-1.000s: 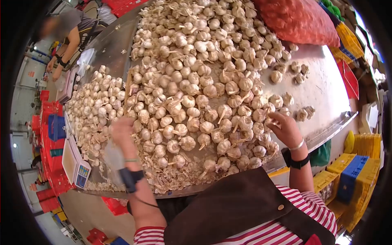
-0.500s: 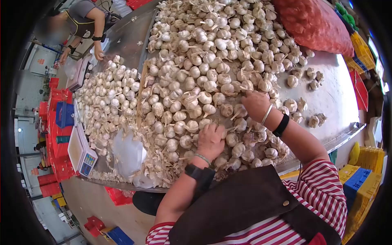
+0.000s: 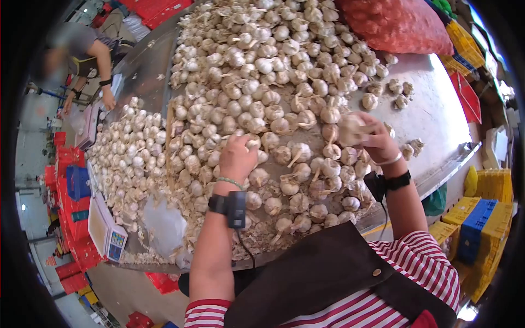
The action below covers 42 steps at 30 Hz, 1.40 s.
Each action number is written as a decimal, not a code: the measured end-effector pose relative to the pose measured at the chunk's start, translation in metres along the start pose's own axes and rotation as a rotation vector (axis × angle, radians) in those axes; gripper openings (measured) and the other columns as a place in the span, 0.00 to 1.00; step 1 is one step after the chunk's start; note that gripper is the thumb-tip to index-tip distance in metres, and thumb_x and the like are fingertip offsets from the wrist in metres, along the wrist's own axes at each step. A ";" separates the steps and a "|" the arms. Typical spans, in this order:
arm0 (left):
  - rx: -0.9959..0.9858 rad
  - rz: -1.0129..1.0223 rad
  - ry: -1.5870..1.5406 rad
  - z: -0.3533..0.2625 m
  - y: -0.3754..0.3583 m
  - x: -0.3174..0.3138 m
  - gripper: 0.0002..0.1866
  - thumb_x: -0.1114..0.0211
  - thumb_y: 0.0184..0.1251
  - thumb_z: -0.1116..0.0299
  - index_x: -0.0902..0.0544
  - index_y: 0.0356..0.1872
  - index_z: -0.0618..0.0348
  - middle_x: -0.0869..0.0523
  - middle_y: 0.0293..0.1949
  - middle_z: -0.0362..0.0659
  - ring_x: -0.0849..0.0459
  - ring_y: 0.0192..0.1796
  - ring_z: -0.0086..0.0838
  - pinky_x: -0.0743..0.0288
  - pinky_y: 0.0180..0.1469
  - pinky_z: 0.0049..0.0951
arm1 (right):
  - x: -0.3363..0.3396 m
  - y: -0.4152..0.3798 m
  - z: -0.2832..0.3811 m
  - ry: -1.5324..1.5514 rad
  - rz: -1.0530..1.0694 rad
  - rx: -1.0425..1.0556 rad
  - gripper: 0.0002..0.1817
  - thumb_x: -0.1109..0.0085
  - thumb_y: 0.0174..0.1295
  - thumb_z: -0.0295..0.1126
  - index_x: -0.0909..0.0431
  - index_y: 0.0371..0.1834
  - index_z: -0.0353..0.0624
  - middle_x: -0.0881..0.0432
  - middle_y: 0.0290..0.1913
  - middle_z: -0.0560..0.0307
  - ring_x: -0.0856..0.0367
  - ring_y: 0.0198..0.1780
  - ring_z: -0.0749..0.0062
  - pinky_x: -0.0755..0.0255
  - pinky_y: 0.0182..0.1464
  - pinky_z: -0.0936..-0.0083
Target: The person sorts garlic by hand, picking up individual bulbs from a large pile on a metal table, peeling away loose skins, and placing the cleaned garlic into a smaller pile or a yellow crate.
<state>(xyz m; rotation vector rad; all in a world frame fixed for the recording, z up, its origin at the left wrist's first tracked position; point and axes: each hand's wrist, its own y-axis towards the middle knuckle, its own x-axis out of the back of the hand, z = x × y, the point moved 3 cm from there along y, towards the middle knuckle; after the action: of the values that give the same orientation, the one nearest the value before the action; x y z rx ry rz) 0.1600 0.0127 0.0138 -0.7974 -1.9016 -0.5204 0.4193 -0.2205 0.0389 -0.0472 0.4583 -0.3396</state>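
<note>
Garlic bulbs with dry stems and papery skins make up a broad heap (image 3: 246, 104) on the metal table. My right hand (image 3: 380, 143) is lifted at the heap's right side, fingers closed round a garlic bulb (image 3: 350, 130) that is smeared by motion. At the middle of the heap, my left hand (image 3: 238, 159) has its fingers curled on a pale garlic bulb (image 3: 252, 144), mostly hidden by the fingers. Cleaner, whiter bulbs form a second pile (image 3: 131, 145) on the left, beyond a wooden strip (image 3: 170, 142).
A red mesh sack (image 3: 396, 26) lies at the back right. Several loose bulbs (image 3: 370, 101) rest on bare metal at right. A scale (image 3: 106, 229) and a plastic bag (image 3: 164, 221) are at left. Another person's hand (image 3: 109, 99) is at the far left. Yellow crates (image 3: 495, 186) stand at right.
My left hand has moved up and left over the heap and now grips a bulb. My right hand has risen to the right with a bulb. The view has shifted slightly.
</note>
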 end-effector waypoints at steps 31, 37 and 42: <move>-0.093 0.485 0.028 -0.065 -0.114 -0.015 0.25 0.29 0.55 0.58 0.23 0.52 0.58 0.19 0.47 0.55 0.17 0.46 0.49 0.22 0.48 0.43 | 0.045 0.017 0.021 -1.058 -0.329 -0.082 0.27 0.40 0.52 0.42 0.21 0.55 0.38 0.16 0.45 0.46 0.16 0.41 0.61 0.21 0.43 0.71; -0.124 0.461 0.183 -0.050 -0.134 -0.029 0.22 0.30 0.55 0.59 0.26 0.48 0.56 0.17 0.38 0.53 0.16 0.40 0.49 0.21 0.40 0.47 | 0.039 -0.087 0.040 0.166 -0.175 0.182 0.45 0.33 0.50 0.43 0.40 0.71 0.36 0.20 0.51 0.41 0.20 0.37 0.73 0.23 0.32 0.79; -0.032 0.458 -0.424 -0.031 -0.120 -0.019 0.27 0.32 0.59 0.58 0.28 0.56 0.61 0.15 0.43 0.54 0.14 0.44 0.45 0.20 0.42 0.44 | 0.022 -0.089 0.008 0.341 -0.301 0.264 0.47 0.35 0.58 0.49 0.47 0.75 0.37 0.23 0.56 0.42 0.22 0.38 0.72 0.25 0.31 0.78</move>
<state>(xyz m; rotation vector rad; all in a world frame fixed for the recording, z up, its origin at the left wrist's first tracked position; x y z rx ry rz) 0.0984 -0.0961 0.0083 -1.4047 -1.9960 -0.0989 0.4137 -0.3120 0.0473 0.2038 0.7421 -0.7081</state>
